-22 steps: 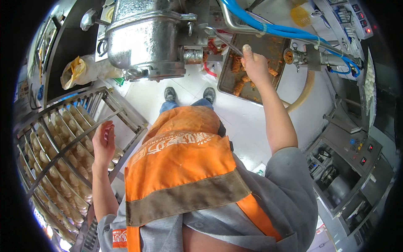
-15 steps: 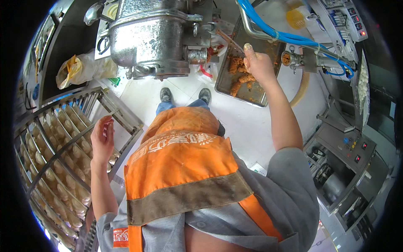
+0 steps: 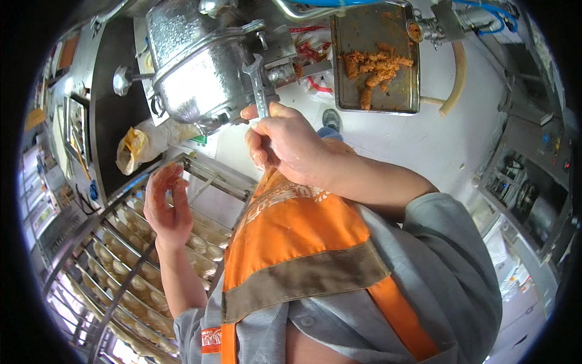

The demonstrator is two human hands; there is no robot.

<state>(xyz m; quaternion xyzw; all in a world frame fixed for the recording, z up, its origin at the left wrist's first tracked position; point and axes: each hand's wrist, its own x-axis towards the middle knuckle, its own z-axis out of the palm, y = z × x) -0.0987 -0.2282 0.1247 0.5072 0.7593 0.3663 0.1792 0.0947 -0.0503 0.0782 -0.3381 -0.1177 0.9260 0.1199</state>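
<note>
My right hand [image 3: 297,145] is closed around the handle of a silver open-end wrench [image 3: 258,88]. The wrench's forked jaw points up, in front of the round steel vessel [image 3: 194,82] of a machine; whether the two touch I cannot tell. A short pipe outlet [image 3: 283,74] juts from the vessel's right side. My left hand [image 3: 170,203] holds nothing, its fingers slightly bent and apart. It hovers over the rack [image 3: 124,267], which carries several trays of pale, rounded dough pieces.
A metal tray [image 3: 403,100] with crumbly orange filling [image 3: 385,64] lies beyond my right forearm. A pipe fitting [image 3: 427,30] with blue hoses hangs beside it. To the left lies a plastic bag [image 3: 148,142]. A beige hose [image 3: 456,82] curves across the floor.
My right hand has swung from beside the tray leftward to the steel vessel; the wrench now shows clearly in it. My view has turned left. My left hand stays open near the rack.
</note>
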